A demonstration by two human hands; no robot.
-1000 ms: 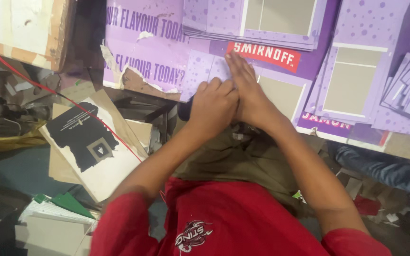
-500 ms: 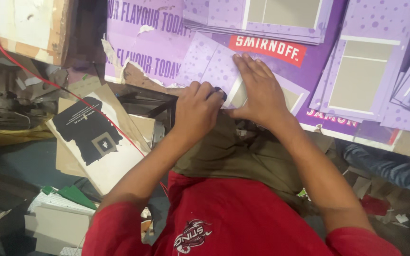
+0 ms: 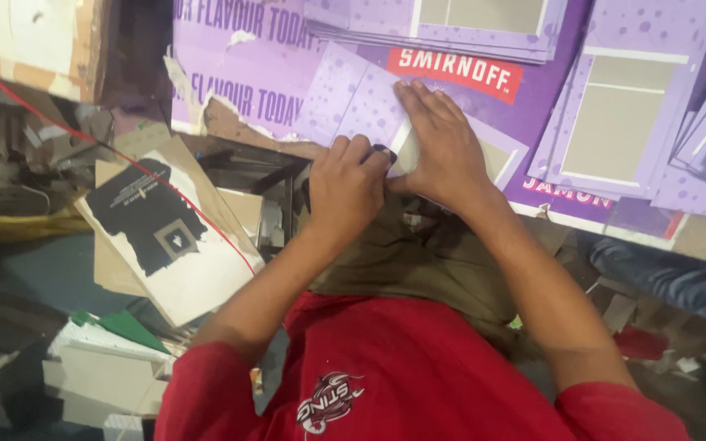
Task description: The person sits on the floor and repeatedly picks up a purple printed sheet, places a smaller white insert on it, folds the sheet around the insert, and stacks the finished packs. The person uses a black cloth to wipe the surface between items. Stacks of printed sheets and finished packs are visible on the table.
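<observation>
A purple dotted card [image 3: 351, 102] with a cut-out window lies on the near edge of the purple-covered table [image 3: 247, 90]. My right hand [image 3: 443, 151] lies flat on it, fingers spread, pressing it down. Touching that hand on its left, my left hand [image 3: 346, 186] is curled into a fist at the card's near edge. A small dark object [image 3: 382, 151] pokes out at its fingertips; what it is I cannot tell. Both forearms reach over my olive trousers and red shirt.
Stacks of the same purple window cards sit at the back [image 3: 451, 24] and to the right [image 3: 614, 122]. A leaning board with a black print [image 3: 165, 237], a thin red cable [image 3: 83, 135] and cardboard scraps fill the floor on the left. Someone's blue-clad leg [image 3: 672, 273] is at the right.
My right hand has turned from resting on its edge to lying flat on the card. My left fist has slid a little left and toward me.
</observation>
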